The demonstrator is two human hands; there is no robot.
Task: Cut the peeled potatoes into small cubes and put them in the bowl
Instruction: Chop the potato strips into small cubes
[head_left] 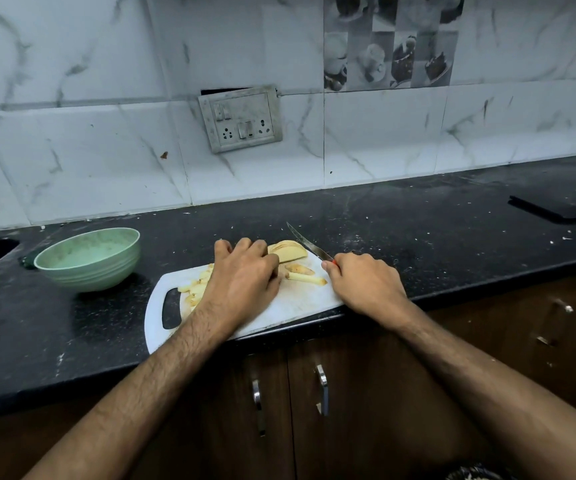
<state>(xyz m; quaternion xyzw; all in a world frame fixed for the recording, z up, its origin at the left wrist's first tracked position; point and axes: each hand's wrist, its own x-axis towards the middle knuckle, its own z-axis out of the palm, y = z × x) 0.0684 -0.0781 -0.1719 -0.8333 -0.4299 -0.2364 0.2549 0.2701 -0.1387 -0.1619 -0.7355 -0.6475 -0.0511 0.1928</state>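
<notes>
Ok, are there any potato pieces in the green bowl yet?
No, the green bowl looks empty inside, while the cut potato pieces lie on the white cutting board.

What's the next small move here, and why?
Probably bring the knife down through the sliced potato piece. The right hand holds the knife with the blade raised, just right of the piece, while the left hand steadies the potato on the cutting board. Only strips lie on the board, no cubes, and the green bowl looks empty.
</notes>
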